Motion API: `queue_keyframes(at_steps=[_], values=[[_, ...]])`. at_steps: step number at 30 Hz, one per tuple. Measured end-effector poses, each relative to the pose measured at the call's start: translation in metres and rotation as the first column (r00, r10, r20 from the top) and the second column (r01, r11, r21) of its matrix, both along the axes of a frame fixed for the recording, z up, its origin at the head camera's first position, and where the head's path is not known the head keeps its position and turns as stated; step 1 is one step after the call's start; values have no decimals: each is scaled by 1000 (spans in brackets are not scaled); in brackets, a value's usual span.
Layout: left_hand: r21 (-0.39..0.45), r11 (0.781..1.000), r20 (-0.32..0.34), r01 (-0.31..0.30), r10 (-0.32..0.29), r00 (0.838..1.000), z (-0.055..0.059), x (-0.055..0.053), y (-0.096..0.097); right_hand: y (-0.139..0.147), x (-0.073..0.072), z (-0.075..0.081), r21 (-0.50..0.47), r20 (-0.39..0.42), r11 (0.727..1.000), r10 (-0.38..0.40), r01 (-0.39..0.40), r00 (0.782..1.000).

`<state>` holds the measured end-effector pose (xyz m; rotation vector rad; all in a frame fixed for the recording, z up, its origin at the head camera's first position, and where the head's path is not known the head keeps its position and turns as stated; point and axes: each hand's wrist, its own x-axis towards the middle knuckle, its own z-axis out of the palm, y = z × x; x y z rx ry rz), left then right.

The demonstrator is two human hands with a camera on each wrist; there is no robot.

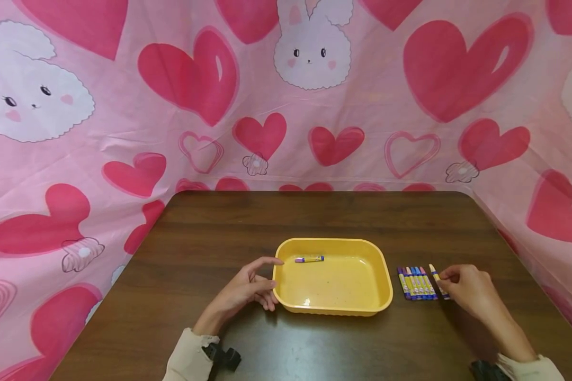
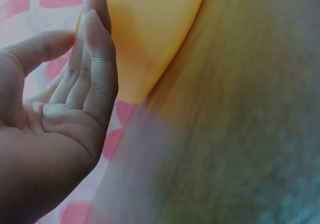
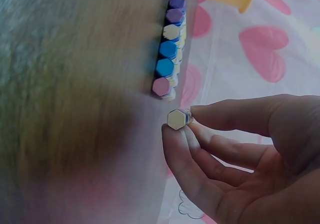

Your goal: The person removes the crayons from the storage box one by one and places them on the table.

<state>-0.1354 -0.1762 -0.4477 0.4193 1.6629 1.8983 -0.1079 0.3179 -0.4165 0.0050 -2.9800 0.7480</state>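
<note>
My right hand point(image 1: 472, 291) pinches a cream-tipped crayon point(image 1: 434, 273) in a yellow-and-blue wrapper between thumb and fingertips. Its hexagonal end point(image 3: 176, 119) points at the right wrist camera. Just left of it lies a tight row of crayons point(image 1: 416, 284), several of them, with purple, cream, blue and pink ends. At the table's middle sits a yellow plastic tray point(image 1: 333, 310). My left hand point(image 1: 243, 288) holds its left rim, thumb and fingers around the edge. Inside the tray, near its upper left, one purple-ended crayon point(image 1: 310, 259) lies sideways.
A dark brown wooden table point(image 1: 219, 222) carries everything. Behind it and at the sides hangs a pink cloth point(image 1: 314, 106) with red hearts and white rabbits. Black straps with a small camera point(image 1: 226, 358) circle the wrists over light sleeves.
</note>
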Motion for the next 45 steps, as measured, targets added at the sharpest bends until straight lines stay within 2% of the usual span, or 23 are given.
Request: queue_keyframes(at_steps=[8,15,24,37,45], values=[[11,1000,-10,8,-8,1000,-1,0,0,1,-4,-5,-27,66,1000,7,-6,998],[16,1000,-12,12,-11,1000,0,0,0,0,-7,-6,-12,74,1000,7,-6,997],[20,1000,-33,16,-16,999,-2,0,0,-2,-6,-6,-43,131,999,7,-2,991],[48,998,-43,37,-35,998,-3,0,0,-3,-5,-3,-33,116,999,12,-8,993],[34,999,-39,33,-32,999,-2,1,0,-7,-5,0,16,1,1000,6,-6,1000]])
